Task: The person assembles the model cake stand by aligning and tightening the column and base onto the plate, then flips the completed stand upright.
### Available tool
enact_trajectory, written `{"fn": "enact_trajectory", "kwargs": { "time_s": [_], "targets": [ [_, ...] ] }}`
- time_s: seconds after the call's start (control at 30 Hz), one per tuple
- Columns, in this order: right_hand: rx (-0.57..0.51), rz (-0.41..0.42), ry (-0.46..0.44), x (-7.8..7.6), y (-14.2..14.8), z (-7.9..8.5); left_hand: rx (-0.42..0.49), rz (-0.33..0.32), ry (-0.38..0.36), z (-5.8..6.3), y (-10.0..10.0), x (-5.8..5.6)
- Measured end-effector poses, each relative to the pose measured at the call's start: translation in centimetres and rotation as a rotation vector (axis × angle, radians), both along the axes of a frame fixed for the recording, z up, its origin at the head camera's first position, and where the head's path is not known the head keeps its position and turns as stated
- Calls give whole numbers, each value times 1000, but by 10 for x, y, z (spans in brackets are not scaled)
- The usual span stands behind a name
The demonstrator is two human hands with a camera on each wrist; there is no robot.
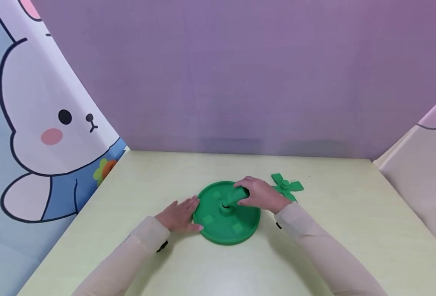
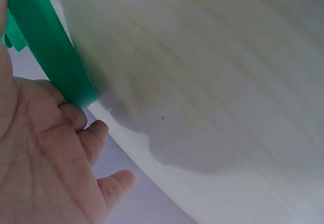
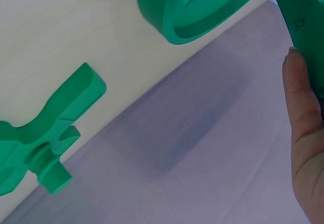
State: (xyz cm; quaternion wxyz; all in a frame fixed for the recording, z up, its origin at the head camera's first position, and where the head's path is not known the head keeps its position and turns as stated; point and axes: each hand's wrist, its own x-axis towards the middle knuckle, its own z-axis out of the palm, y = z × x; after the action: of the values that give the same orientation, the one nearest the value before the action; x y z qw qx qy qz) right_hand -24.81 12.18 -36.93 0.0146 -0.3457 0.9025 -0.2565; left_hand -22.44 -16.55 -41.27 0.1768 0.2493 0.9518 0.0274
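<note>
A round green tray (image 1: 225,234) with a low rim and a raised hub in its middle lies on the table. My right hand (image 1: 261,195) grips a chunky green piece (image 1: 237,196), held tilted with one end at the hub. In the right wrist view, the number 35 is written on this green piece (image 3: 304,21). My left hand (image 1: 180,216) touches the tray's left edge, its fingers extended and the thumb by the near-left rim. The left wrist view shows the palm beside the tray's green side wall (image 2: 55,47).
Just right of my right hand, a green cross-shaped piece (image 1: 285,186) with a central knob lies on the pale table (image 1: 158,172). Behind the table hangs a purple cloth (image 1: 240,82). A cloth printed with a cartoon rabbit (image 1: 47,107) hangs at the left.
</note>
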Motion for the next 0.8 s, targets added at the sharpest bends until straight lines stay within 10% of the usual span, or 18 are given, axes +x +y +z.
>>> {"fn": "enact_trajectory", "kwargs": {
  "time_s": [0.8],
  "targets": [
    [-8, 43, 4, -5, -22, 8, -44, 15, 7, -3, 1, -1]
  ]
}}
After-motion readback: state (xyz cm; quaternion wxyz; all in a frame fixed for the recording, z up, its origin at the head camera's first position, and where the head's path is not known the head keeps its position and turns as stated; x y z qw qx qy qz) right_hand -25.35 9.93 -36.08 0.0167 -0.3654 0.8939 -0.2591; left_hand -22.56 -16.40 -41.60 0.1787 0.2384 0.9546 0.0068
